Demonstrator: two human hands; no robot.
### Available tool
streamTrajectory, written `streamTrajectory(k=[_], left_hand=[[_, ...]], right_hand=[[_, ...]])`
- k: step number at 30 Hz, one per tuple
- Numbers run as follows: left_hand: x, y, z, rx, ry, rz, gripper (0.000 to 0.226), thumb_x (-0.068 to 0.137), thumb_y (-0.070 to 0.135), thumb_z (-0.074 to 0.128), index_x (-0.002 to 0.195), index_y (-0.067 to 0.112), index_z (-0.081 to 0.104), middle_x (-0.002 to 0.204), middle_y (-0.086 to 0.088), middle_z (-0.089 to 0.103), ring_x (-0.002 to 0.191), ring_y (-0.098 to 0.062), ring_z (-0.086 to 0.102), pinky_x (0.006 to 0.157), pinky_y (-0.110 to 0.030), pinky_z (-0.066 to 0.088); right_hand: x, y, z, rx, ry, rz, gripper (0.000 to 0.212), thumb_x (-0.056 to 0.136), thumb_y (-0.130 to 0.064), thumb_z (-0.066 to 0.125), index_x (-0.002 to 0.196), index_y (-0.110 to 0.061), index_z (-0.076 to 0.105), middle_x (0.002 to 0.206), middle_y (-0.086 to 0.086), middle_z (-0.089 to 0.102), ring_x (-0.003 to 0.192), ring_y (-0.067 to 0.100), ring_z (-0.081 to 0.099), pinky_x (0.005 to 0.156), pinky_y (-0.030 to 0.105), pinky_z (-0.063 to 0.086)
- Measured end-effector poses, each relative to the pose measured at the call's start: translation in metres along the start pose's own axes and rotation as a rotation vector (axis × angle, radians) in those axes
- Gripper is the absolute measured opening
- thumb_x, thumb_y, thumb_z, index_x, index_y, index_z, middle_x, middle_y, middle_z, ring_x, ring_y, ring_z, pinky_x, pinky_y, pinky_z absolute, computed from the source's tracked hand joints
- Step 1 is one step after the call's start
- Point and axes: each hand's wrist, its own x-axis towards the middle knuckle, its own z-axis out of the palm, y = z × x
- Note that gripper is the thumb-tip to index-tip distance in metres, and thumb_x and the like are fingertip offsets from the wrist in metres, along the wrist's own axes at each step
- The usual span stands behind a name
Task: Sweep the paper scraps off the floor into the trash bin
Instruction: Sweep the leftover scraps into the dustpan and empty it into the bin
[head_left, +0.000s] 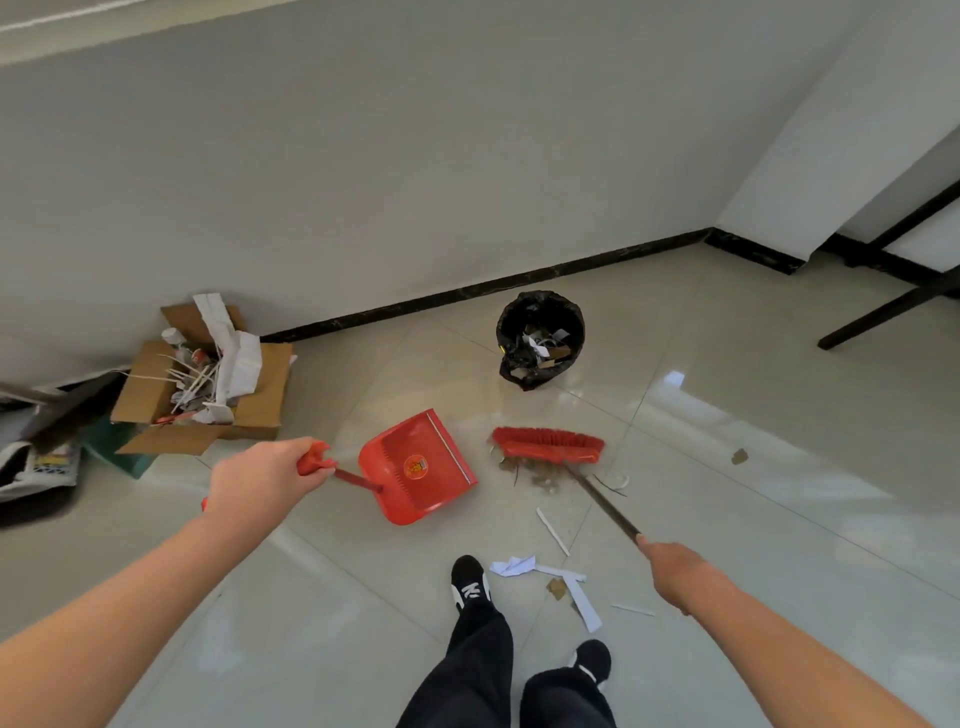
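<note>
While several white paper scraps (566, 577) are lying on the glossy tiled floor (753, 467) near two black shoes, the right hand (672, 574) is gripping one red-bristled broom (550, 446), the left hand (262, 480) is clutching one red plastic dustpan (418, 465), and one black-lined round trash bin (540, 338) is standing beyond.

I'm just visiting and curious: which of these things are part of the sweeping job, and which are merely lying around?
Part of the job:
left hand holding dustpan
right hand holding broom
paper scraps on the floor
trash bin

Just lying about:
cardboard box of clutter
table leg
</note>
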Motion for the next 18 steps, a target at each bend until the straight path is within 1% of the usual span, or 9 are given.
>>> streamTrajectory(k=[3,5,8,9,10,11,12,14,18], left_hand=[[-0.008,0.031,-0.002,0.038,-0.014,-0.023,0.021,0.083,0.058,0.061,0.088,0.038,0.063,0.083,0.007,0.069,0.084,-0.020,0.066,0.065,-0.030,0.050],[-0.012,0.048,-0.002,0.078,-0.017,0.003,0.024,0.082,0.059,0.061,0.087,0.036,0.065,0.079,0.008,0.067,0.080,-0.019,0.065,0.063,-0.029,0.050],[-0.017,0.080,-0.003,0.116,-0.019,0.032,0.029,0.082,0.057,0.062,0.079,0.028,0.065,0.072,0.010,0.064,0.073,-0.016,0.063,0.060,-0.029,0.051],[-0.019,0.091,-0.003,0.142,-0.024,0.048,0.031,0.083,0.058,0.061,0.077,0.027,0.064,0.070,0.009,0.063,0.071,-0.015,0.062,0.058,-0.028,0.051],[-0.022,0.103,-0.002,0.173,-0.031,0.069,0.033,0.083,0.058,0.060,0.074,0.027,0.061,0.069,0.010,0.062,0.070,-0.014,0.061,0.057,-0.026,0.050],[-0.024,0.113,-0.001,0.202,-0.037,0.093,0.034,0.083,0.059,0.059,0.073,0.027,0.060,0.069,0.010,0.061,0.070,-0.013,0.061,0.056,-0.025,0.048],[-0.027,0.124,0.000,0.226,-0.037,0.118,0.034,0.083,0.061,0.058,0.074,0.028,0.059,0.070,0.010,0.062,0.071,-0.013,0.061,0.055,-0.024,0.047],[-0.032,0.145,0.004,0.245,-0.034,0.158,0.033,0.083,0.064,0.056,0.077,0.031,0.059,0.073,0.011,0.063,0.074,-0.013,0.063,0.054,-0.024,0.046],[-0.047,0.180,0.009,0.255,-0.049,0.196,0.030,0.082,0.067,0.055,0.089,0.038,0.061,0.080,0.014,0.066,0.077,-0.013,0.065,0.056,-0.024,0.050]], right_hand=[[-0.039,0.049,0.037,-0.022,-0.028,0.006,0.076,0.092,0.003,0.034,0.154,-0.032,0.007,0.143,0.006,0.042,0.122,0.023,0.053,0.094,0.029,0.047],[-0.061,0.083,0.052,-0.015,-0.042,0.014,0.073,0.092,0.001,0.030,0.154,-0.033,0.011,0.143,0.004,0.043,0.124,0.022,0.051,0.097,0.029,0.045],[-0.086,0.128,0.060,0.097,-0.034,0.026,0.066,0.094,-0.004,0.029,0.153,-0.033,0.018,0.142,0.003,0.044,0.121,0.019,0.053,0.088,0.023,0.045],[-0.094,0.141,0.058,0.156,-0.013,0.018,0.064,0.095,-0.005,0.029,0.152,-0.032,0.021,0.139,0.003,0.047,0.112,0.015,0.057,0.078,0.018,0.044],[-0.102,0.153,0.056,0.228,0.009,0.007,0.062,0.095,-0.007,0.030,0.152,-0.032,0.023,0.130,-0.001,0.052,0.093,0.007,0.059,0.066,0.012,0.040],[-0.109,0.164,0.056,0.307,0.028,0.000,0.060,0.096,-0.009,0.030,0.150,-0.033,0.025,0.112,-0.007,0.055,0.072,0.001,0.050,0.055,0.009,0.035],[-0.114,0.174,0.056,0.385,0.040,0.001,0.059,0.096,-0.010,0.031,0.150,-0.034,0.027,0.090,-0.011,0.050,0.058,0.001,0.038,0.047,0.010,0.030],[-0.112,0.194,0.060,0.530,0.074,0.029,0.058,0.095,-0.012,0.033,0.147,-0.038,0.031,0.071,-0.009,0.035,0.051,0.009,0.034,0.040,0.017,0.031],[-0.091,0.225,0.058,0.739,0.188,0.146,0.060,0.090,-0.010,0.035,0.141,-0.042,0.042,0.073,0.003,0.046,0.050,0.019,0.041,0.041,0.019,0.036]])
